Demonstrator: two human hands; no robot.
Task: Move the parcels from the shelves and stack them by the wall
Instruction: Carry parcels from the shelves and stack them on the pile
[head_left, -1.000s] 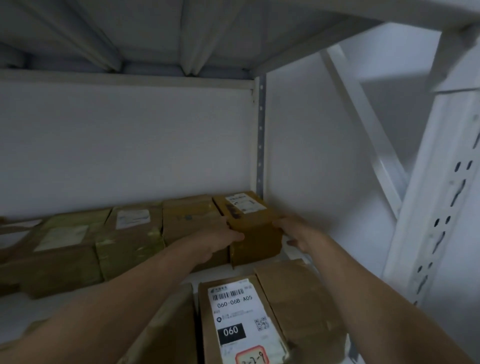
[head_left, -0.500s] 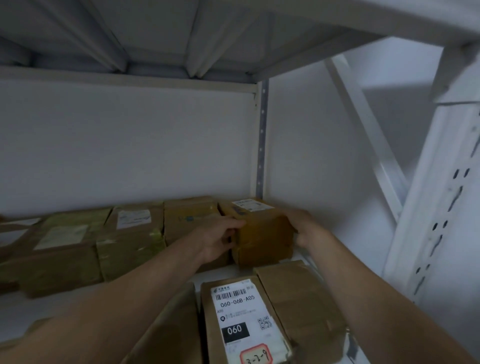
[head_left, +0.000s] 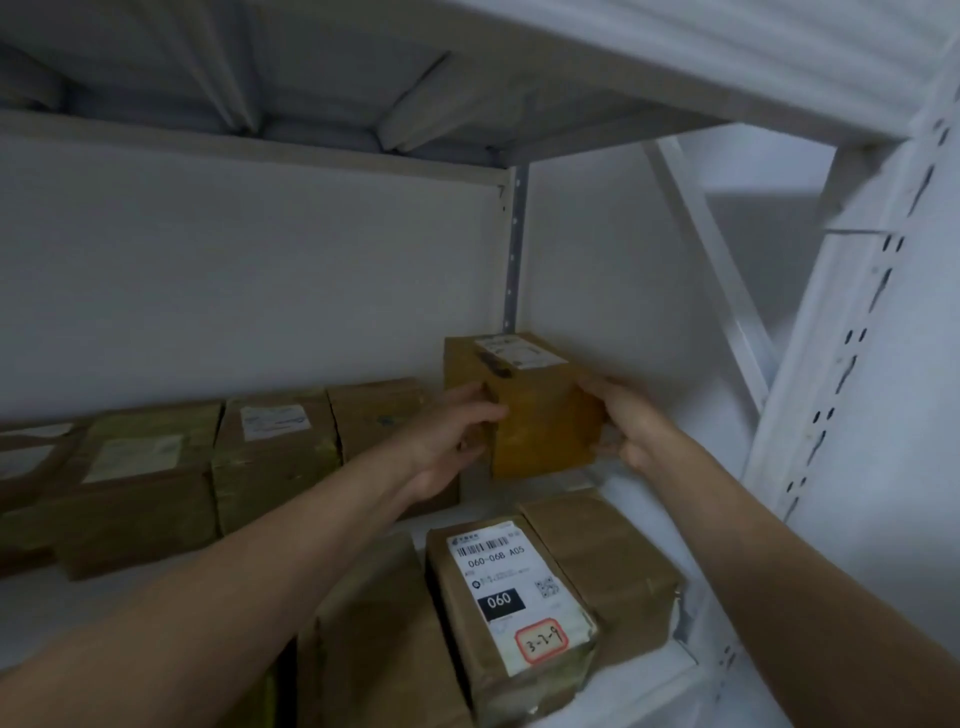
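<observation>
Parcel (head_left: 540, 421) in front of rear upright (head_left: 514, 249) | stiff taped cardboard, likely light | your left hand (head_left: 452, 436), right hand (head_left: 631, 426) clamp opposite sides, fingers curled | tape looks slick, support underneath

The left grip (head_left: 447, 441), right grip (head_left: 631, 423) and 2 forearms (head_left: 260, 571) are bare.

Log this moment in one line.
phase: pick | left hand: grips parcel | right hand: grips parcel | parcel: higher than neighbouring parcels

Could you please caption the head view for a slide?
Left hand and right hand grip a brown parcel at the back corner of the shelf, higher than neighbouring parcels.
</observation>
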